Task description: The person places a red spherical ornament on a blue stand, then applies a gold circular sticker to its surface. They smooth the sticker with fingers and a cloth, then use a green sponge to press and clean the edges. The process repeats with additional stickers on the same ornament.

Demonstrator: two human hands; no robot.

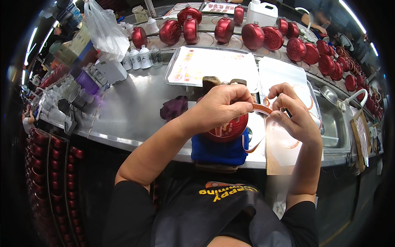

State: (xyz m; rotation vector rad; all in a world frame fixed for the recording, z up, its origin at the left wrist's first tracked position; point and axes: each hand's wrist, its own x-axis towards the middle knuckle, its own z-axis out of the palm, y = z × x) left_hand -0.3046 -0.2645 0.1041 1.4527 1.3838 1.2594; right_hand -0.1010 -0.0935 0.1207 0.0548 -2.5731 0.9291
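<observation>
Between my two hands stretches a thin, curved orange-brown strip (262, 108) with a pale edge. My left hand (224, 103) pinches one end between thumb and fingers, while my right hand (294, 111) grips it further right with the thumb and bent fingers. Just under my left hand lies a round, glossy red bottle (226, 132) with a raised pattern; part of it is hidden. It rests by a folded blue cloth (218, 151) at the bench's front edge. Another thin strip (256, 147) curls down beside the cloth. Below my right hand is a pale sheet (284, 148) bearing curved orange prints.
A shallow metal tray (168, 76) with printed sheets sits beyond my hands. Left of the bottle is a crumpled purple cloth (174, 108). Red bottles (224, 30) line the raised shelf behind. At right is a sink (332, 133) with a curved tap (356, 95).
</observation>
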